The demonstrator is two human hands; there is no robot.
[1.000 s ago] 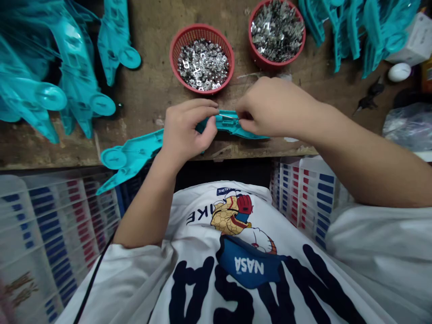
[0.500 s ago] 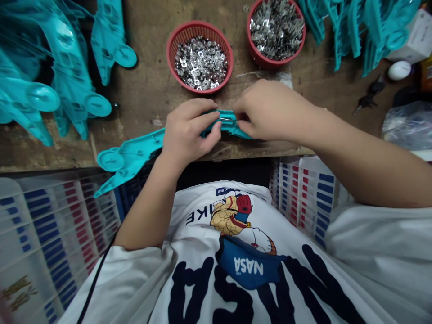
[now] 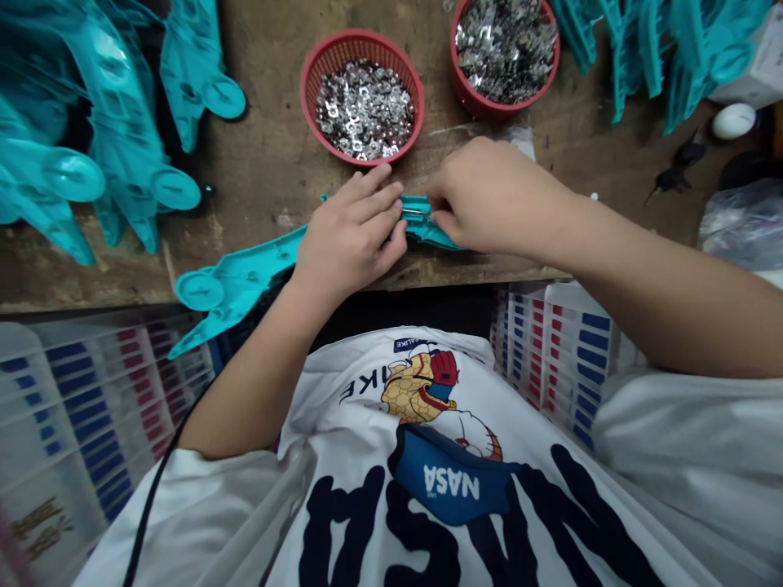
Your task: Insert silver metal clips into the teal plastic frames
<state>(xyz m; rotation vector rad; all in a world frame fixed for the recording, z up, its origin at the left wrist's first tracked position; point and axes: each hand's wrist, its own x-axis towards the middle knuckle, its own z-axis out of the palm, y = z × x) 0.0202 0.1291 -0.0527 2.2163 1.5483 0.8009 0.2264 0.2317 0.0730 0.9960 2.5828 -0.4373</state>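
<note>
A long teal plastic part (image 3: pixel 245 265) lies along the table's front edge, its disc end sticking out over the edge at the left. Across its middle rests my left hand (image 3: pixel 355 232), fingers nearly straight and covering part of it. My right hand (image 3: pixel 471 196) pinches the part near its right end. Between the hands a thin metal rod (image 3: pixel 416 212) shows in the part's channel; its ends are hidden. Just beyond my left fingertips stands a red basket (image 3: pixel 310 114) of small metal pieces.
Another red basket (image 3: pixel 453 61) of metal pieces is at the back. Teal parts pile up at the left (image 3: pixel 122 106) and back right (image 3: pixel 642 41). Keys (image 3: pixel 676 167), a white round object (image 3: pixel 734 121) and a plastic bag (image 3: pixel 743 220) lie at the right. Crates (image 3: pixel 91 408) flank my body below.
My left hand has loosened its fingertip grip; its fingers now stretch forward toward the near basket. My right hand keeps its pinch at nearly the same place.
</note>
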